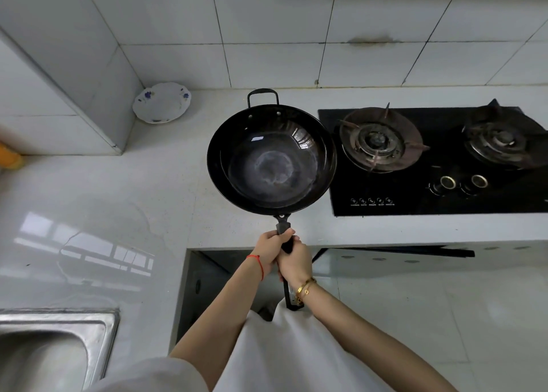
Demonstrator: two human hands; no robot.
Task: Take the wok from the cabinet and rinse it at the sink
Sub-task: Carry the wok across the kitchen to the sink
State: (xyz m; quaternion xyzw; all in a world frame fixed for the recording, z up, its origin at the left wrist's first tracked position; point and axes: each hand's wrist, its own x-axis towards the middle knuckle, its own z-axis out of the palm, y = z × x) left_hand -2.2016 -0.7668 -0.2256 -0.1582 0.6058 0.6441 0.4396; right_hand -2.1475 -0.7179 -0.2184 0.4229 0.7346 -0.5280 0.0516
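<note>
Both hands are wrapped around the one long handle (286, 245), and I take that as a matter of weight — a wok (271, 157) this broad pulls hard on a single wrist when held out level. The right hand (295, 262) is nearest the body, fingers curled fully round the grip, a gold bracelet on the wrist. The left hand (271, 248), with a red cord at the wrist, closes on the handle just ahead of it, the two hands touching. The tail of the handle runs back beneath the right wrist toward the person's white garment.

Beyond the hands, the wok's bowl extends away from the body, mouth up and roughly level, hanging over the pale surface (166, 190) just left of the black gas hob (430, 160); its rim overlaps the hob's left edge in this view. I cannot tell whether its underside touches the surface or clears it. A small loop handle sits at the far rim. The bowl looks dry, dull grey at the bottom.

Below the surface's edge a dark cabinet opening (207, 279) shows — likely where the wok was stored. The steel sink (56, 344) lies low at the left, well apart from the wok, so the carry leftward appears not yet done. Farthest back, a flowered plate (161, 102) leans in the tiled corner.
</note>
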